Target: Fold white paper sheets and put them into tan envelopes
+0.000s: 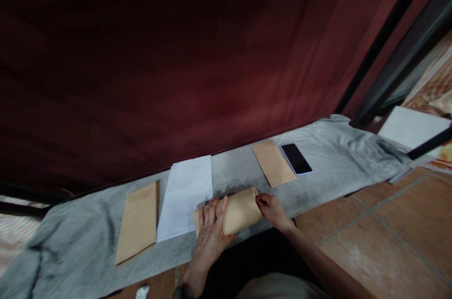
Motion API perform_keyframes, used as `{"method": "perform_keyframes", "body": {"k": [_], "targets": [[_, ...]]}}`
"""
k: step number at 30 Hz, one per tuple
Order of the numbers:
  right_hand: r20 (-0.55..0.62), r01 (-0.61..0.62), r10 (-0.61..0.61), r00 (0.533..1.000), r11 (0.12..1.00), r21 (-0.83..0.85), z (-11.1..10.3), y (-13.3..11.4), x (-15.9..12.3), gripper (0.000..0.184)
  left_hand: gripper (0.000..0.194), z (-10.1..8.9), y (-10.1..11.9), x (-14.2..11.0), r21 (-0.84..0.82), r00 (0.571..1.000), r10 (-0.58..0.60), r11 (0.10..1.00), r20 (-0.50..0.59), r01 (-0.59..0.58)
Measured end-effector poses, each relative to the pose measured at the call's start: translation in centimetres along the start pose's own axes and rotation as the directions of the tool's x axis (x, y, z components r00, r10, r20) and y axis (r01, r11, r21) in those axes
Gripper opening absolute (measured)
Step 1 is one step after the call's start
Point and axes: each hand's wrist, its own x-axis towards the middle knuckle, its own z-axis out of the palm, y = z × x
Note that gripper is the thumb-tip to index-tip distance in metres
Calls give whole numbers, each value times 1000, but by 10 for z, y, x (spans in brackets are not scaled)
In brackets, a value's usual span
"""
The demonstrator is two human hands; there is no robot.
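Observation:
A brown paper envelope [241,210] lies crosswise in front of me on the grey cloth. My left hand [211,229] rests on its left part, fingers spread and pressing down. At the envelope's right end, my right hand [271,208] is closed in a pinch on the edge. A small white sliver shows at that end, close to the right fingertips; whether it is paper inside I cannot tell. Just left of the envelope are white paper sheets [187,195], partly under the left hand's side.
The grey cloth [84,228] covers a long, narrow surface against a dark red curtain [212,63]. A stack of brown envelopes [138,221] lies left, another brown envelope [274,163] and a phone [296,158] right. Below is a tiled floor [391,223].

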Motion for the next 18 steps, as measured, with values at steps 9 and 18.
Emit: {"method": "perform_keyframes", "body": {"k": [9,18], "targets": [[-49,-19,18,999,1000,-21,0,-2,-2,22,111,0,0,0,13,1000,7,1000,0,-7],[-115,-7,18,993,995,95,3,0,-4,10,109,1,0,1,14,1000,14,1000,-18,-14]]}}
